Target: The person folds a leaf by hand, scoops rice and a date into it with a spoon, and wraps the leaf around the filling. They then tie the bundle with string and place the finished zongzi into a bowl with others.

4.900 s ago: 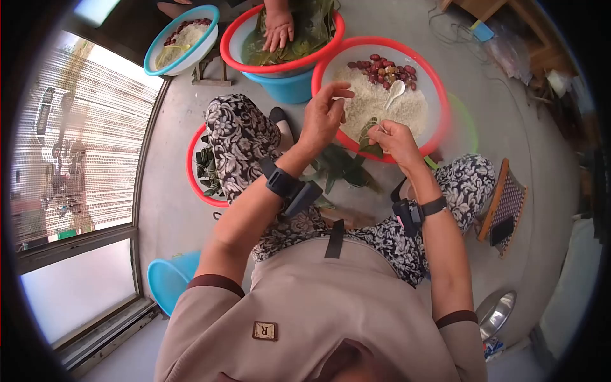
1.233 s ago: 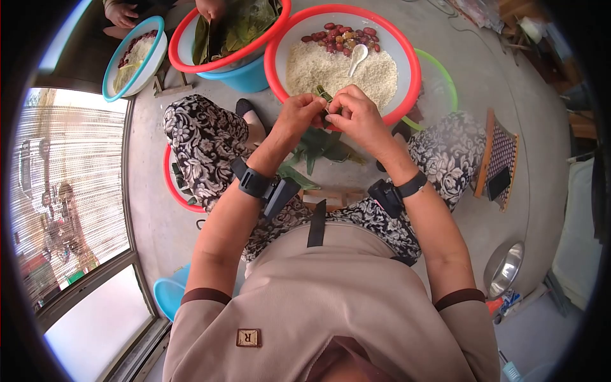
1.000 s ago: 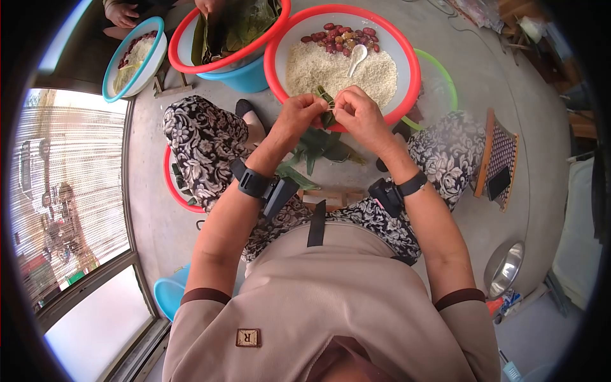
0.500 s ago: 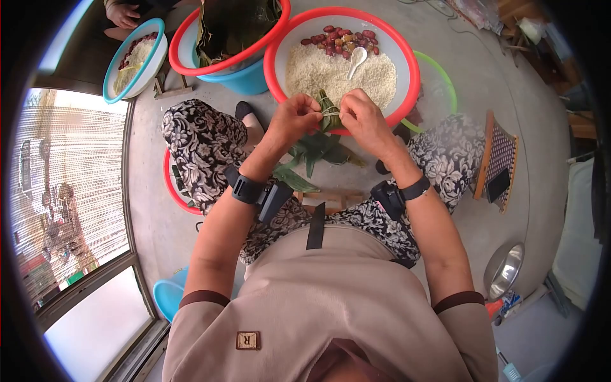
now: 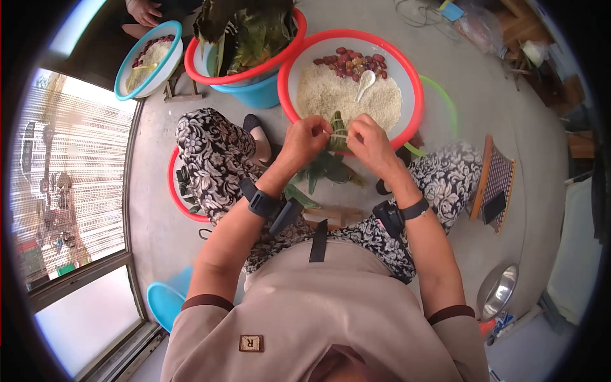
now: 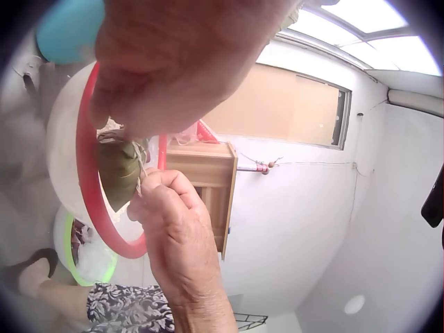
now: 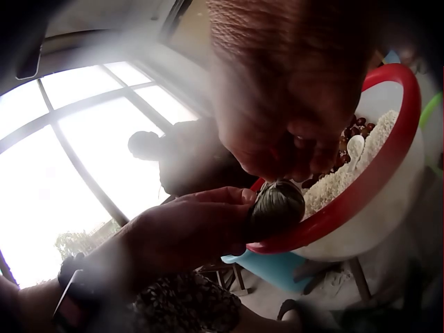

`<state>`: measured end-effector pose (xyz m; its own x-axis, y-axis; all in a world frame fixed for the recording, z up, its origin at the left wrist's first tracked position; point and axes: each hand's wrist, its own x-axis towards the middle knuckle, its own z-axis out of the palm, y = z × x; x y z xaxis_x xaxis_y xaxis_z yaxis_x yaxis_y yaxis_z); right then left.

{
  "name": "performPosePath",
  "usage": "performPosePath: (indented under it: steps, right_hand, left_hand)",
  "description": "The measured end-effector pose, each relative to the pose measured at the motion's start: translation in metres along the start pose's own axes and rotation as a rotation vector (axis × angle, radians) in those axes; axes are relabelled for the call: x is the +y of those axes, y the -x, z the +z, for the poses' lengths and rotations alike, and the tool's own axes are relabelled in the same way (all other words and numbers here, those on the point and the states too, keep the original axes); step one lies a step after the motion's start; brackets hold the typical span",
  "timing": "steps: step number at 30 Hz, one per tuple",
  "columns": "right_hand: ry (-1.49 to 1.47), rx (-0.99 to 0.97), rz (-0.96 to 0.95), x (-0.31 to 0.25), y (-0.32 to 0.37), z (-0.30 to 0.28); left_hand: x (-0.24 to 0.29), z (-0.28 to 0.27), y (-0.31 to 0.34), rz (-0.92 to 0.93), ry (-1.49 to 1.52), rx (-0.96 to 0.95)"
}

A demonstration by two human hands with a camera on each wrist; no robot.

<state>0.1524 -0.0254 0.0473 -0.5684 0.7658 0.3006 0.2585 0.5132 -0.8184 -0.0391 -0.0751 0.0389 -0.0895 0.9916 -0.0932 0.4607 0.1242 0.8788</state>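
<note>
A leaf-wrapped rice dumpling point(image 5: 337, 135), green and cone-shaped, is between my two hands at the near rim of a red-rimmed basin point(image 5: 417, 118). Pale string point(image 5: 339, 132) runs across it in turns. On its left side my left hand point(image 5: 305, 141) pinches the string with thumb and fingertips close against the leaf. My right hand point(image 5: 375, 148) pinches the string on the other side. The left wrist view shows the string point(image 6: 141, 170) rising taut along the dumpling point(image 6: 118, 170) from the right hand point(image 6: 177, 229). White rice point(image 5: 331, 89), red dates point(image 5: 350, 62) and a white spoon point(image 5: 365, 84) lie in the basin.
Another red-rimmed basin point(image 5: 223, 80) full of leaves stands at the back left, near a blue-rimmed bowl point(image 5: 130, 95) of rice and dates. Loose leaves point(image 5: 324, 170) lie below my hands. A red tub point(image 5: 173, 184) with wrapped dumplings sits beside my left knee.
My hands come together from apart and wind string round the dumpling, then draw slightly apart with it pulled across. The other person's hand leaves the leaf basin, where leaves are now lifted.
</note>
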Motion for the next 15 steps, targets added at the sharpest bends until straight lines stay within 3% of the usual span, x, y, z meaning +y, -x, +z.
performPosePath:
  steps: [2,7,10,13,15]
  right_hand:
    - [0.114,0.006,0.011,-0.007,-0.001,0.001]
    - [0.048,0.044,-0.046,-0.025,-0.011,0.008]
    - [-0.039,0.008,0.019,-0.020,-0.009,0.010]
    - [-0.417,-0.028,0.255,-0.012,-0.007,0.010]
    - [-0.420,-0.063,0.298,-0.012,-0.009,0.005]
  left_hand:
    - [0.003,0.000,0.000,0.039,-0.022,0.026]
    - [0.006,0.004,0.000,0.122,0.020,0.102]
    - [0.005,0.005,0.000,0.131,-0.014,0.110]
    - [0.006,0.005,0.000,0.061,0.013,0.077]
    - [0.006,0.004,-0.001,0.057,0.040,0.073]
